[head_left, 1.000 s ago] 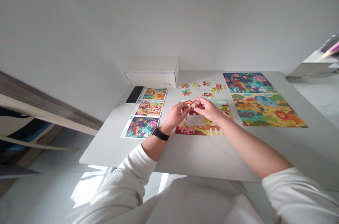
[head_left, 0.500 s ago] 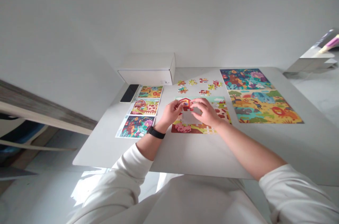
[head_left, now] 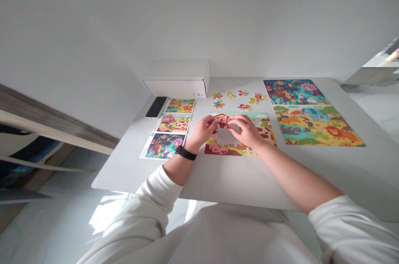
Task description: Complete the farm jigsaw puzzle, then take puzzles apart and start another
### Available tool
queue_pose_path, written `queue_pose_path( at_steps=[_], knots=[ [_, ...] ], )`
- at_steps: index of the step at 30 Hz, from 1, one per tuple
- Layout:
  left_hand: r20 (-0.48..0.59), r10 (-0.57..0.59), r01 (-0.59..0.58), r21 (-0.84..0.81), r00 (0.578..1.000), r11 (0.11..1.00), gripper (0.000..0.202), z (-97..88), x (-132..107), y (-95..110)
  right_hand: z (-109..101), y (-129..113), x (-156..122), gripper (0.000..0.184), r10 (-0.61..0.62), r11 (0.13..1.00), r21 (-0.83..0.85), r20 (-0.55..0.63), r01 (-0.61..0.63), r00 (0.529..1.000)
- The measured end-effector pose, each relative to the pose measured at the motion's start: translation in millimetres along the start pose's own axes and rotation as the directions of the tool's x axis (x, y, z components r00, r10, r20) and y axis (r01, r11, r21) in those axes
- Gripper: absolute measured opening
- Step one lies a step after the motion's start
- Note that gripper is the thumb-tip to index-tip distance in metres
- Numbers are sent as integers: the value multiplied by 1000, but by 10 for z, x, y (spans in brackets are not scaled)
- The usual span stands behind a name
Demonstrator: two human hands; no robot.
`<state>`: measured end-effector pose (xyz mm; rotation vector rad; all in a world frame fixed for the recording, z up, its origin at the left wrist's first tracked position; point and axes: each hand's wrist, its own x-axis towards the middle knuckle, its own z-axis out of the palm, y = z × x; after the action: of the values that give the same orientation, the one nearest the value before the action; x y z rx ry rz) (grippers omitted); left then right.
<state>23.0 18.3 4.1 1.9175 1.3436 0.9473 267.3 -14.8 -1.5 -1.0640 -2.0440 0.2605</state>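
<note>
My left hand [head_left: 203, 132] is closed, thumb and finger pinched at the left edge of a red barn puzzle piece [head_left: 222, 119]. At the piece's right edge, the fingertips of my right hand [head_left: 247, 132] also grip it. Both hands are over the upper left part of a partly assembled farm puzzle [head_left: 218, 149] that shows a pink pig, a spotted cow and a fence. A white gap in its middle lies between the hands. Fingers hide part of the puzzle around the barn.
Several loose puzzle pieces [head_left: 243, 107] lie behind the farm puzzle. Two finished puzzles [head_left: 314, 124] are at the right. On the left are picture cards [head_left: 165, 146], a phone [head_left: 156, 107] and a white box [head_left: 176, 87] against the wall.
The view has shifted slightly. My right fingertips have moved a little up and away from the left ones, and more of the red barn piece shows between them.
</note>
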Motion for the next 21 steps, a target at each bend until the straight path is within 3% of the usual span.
queue_pose_path(
  at_steps=[6, 14, 21],
  knots=[
    [-116, 62, -48, 124, 991, 991, 15, -90, 56, -60, 39, 46, -17, 23, 19, 1000, -18, 46, -18, 999],
    [-37, 125, -102, 385, 991, 917, 16, -115, 45, -170, 140, 156, -38, 25, 19, 1000, -7, 160, -18, 987],
    [32, 109, -111, 465, 994, 878, 20, -71, 20, -197, 194, 188, -47, 19, 30, 995, -97, 193, -12, 981]
  ],
)
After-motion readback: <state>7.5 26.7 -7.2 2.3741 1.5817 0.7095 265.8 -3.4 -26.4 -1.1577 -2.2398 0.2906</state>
